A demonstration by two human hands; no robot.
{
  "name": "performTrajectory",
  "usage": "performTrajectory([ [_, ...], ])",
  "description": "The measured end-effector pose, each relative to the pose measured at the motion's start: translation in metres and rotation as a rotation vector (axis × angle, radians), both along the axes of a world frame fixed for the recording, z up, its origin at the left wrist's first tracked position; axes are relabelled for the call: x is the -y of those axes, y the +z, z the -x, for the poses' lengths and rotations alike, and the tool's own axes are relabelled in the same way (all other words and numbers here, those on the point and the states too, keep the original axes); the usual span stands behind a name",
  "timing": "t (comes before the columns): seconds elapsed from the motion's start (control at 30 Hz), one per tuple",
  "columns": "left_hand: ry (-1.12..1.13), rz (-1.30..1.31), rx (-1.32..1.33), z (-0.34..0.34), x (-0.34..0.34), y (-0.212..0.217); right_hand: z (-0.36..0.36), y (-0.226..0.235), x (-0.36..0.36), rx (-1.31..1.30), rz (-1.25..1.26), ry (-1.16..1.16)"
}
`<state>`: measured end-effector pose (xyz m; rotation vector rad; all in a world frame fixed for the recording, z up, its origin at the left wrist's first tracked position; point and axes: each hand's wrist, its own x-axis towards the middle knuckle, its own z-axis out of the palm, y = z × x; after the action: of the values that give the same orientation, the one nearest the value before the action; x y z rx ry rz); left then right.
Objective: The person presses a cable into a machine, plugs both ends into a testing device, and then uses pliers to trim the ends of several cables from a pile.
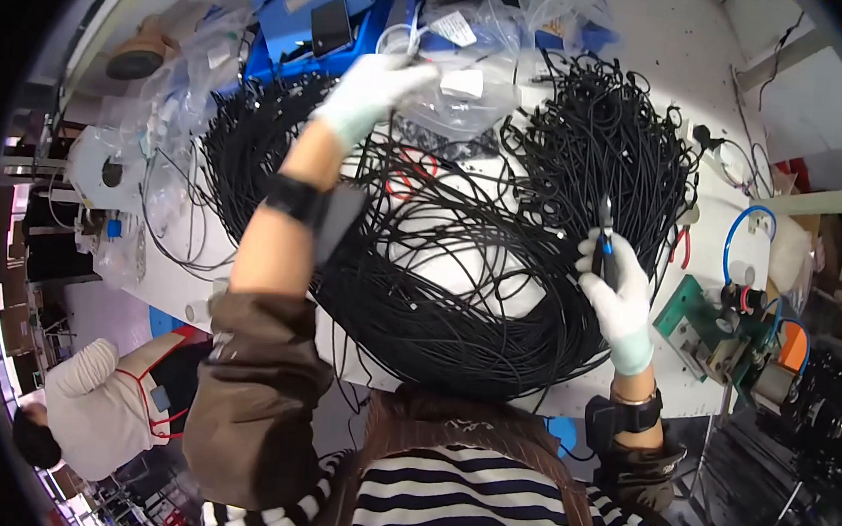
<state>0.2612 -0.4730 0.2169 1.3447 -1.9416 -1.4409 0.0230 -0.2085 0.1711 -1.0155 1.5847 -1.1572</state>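
Big black cable mess here: a heap of thin black cables [464, 341] sprawls across the white table [555, 380], bunched up at the left and right of the frame and looping through the lower middle, with a looser tangle in between. Both hands have white gloves on. The right hand [623, 304], right of center, has its fingers curled in around a slim hand tool [607, 228] with a black and blue handle, pointed metal tip aimed at the top of the frame, right over the right-hand bunch. The left hand [377, 93] is up in the upper middle, fingers pointing up and right by a clear plastic bag [488, 108]; they look loosely bent, but I honestly can't tell how far open they are or if they've got hold of anything. Just above and left of that hand there's a black phone [332, 27] lying on a blue folder [291, 6]. Some red loops [410, 175] poke out of the tangle mid-frame, red-handled pliers [680, 248] sit just right of the right bunch, and a green metal fixture [683, 321] is further right, near a curved blue tube [738, 229]. Lower left, a co-worker [103, 406] in a pale top.
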Motion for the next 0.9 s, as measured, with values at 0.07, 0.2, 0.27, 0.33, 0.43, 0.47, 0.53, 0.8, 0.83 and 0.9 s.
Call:
performTrajectory([
  [0.07, 0.072, -0.152, -0.307, -0.031, -0.029, 0.012, -0.001, 0.001, 0.015, 0.018, -0.083, 0.064],
  [0.2, 0.22, -0.211, -0.51, -0.066, -0.107, 0.024, -0.018, 0.013, 0.025, 0.566, -0.075, 0.271],
  [0.27, 0.227, -0.248, -0.462, -0.064, -0.138, 0.027, -0.044, 0.027, 0.028, 0.617, -0.024, 0.44],
  [0.33, 0.056, -0.384, -0.388, -0.062, -0.159, 0.025, -0.07, 0.039, 0.03, 0.666, 0.035, 0.615],
  [0.43, 0.102, -0.219, -0.294, -0.068, -0.174, 0.041, -0.096, 0.054, 0.036, 0.442, 0.199, 0.866],
  [0.47, 0.118, -0.146, -0.244, -0.069, -0.179, 0.043, -0.101, 0.059, 0.038, 0.396, 0.236, 0.92],
  [0.53, 0.179, 0.013, -0.284, -0.071, -0.185, 0.035, -0.108, 0.073, 0.042, 0.426, -0.081, 1.015],
  [0.8, 0.184, 0.022, -0.475, -0.082, -0.256, 0.032, -0.113, 0.088, 0.034, 1.093, 0.033, 0.927],
  [0.83, 0.122, -0.101, -0.501, -0.086, -0.262, 0.03, -0.111, 0.087, 0.033, 1.178, 0.062, 0.926],
  [0.9, 0.067, -0.329, -0.441, -0.102, -0.272, 0.028, -0.106, 0.094, 0.026, 1.398, 0.13, 0.627],
])
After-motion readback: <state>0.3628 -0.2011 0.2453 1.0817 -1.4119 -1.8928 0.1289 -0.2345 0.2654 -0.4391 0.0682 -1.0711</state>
